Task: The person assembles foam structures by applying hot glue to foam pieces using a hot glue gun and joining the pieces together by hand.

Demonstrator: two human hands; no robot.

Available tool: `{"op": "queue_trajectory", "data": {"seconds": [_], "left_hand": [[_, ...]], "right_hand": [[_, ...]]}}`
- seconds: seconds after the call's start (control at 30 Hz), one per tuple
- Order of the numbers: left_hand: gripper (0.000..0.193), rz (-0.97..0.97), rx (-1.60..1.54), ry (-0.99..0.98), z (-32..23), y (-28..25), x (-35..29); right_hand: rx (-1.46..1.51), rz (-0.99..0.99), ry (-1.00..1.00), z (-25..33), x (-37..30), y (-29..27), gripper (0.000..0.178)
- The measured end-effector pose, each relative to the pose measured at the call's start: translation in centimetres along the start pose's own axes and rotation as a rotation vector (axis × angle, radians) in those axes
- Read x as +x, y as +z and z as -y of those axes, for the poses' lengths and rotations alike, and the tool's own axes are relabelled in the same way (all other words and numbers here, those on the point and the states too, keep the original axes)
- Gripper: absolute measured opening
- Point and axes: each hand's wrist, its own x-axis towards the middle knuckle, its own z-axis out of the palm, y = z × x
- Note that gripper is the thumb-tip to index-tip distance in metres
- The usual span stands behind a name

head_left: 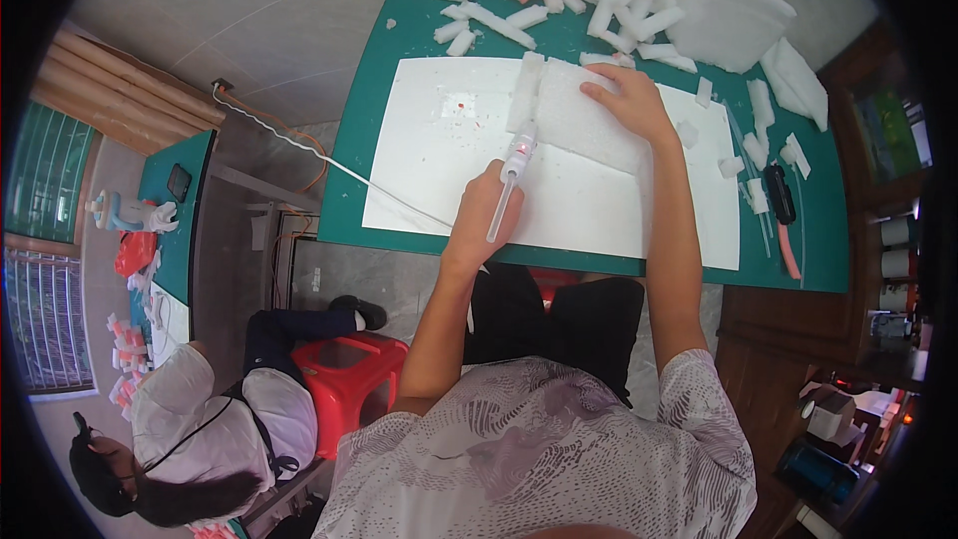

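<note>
My left hand (486, 212) is closed round a white hot glue gun (520, 152) with a clear glue stick sticking out of its back end. Its nozzle points at the seam between a narrow white foam strip (525, 90) and a larger white foam sheet (584, 120). The strip lies along the sheet's left edge. My right hand (631, 100) holds the sheet at its far right part, thumb on top and fingers toward the far edge. Under the foam lies a white board (429, 160) with small red and white crumbs on it.
Foam frames and offcuts (629, 0) crowd the green table's (349, 170) far side. At right lie foam scraps, clear glue sticks and a black-and-pink tool (778, 195). A white cord (299, 135) runs left to the wall. Another person (200, 419) sits at left near a red stool (344, 369).
</note>
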Motion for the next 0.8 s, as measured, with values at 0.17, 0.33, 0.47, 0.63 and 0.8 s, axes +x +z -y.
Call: {"op": "queue_trajectory", "data": {"seconds": [0.17, 0.33, 0.47, 0.63, 0.8], "left_hand": [[0.022, -0.003, 0.01, -0.004, 0.1, 0.1, 0.1], [0.024, -0.002, 0.014, -0.008, 0.1, 0.0, 0.0], [0.024, 0.011, 0.009, -0.007, 0.0, -0.1, 0.0], [0.015, -0.001, -0.01, 0.028, -0.2, 0.1, 0.0], [0.02, -0.001, 0.002, 0.024, 0.0, -0.1, 0.0]], "right_hand": [[0.012, -0.008, -0.011, -0.1, 0.0, 0.0, 0.05], [0.016, -0.044, -0.028, 0.8, -0.5, -0.2, 0.048], [-0.002, -0.098, -0.059, 1.1, -0.9, -0.2, 0.046], [-0.014, -0.106, -0.049, 1.3, -1.1, -0.4, 0.045], [0.001, -0.127, -0.06, 1.6, -1.3, -0.3, 0.044]]}}
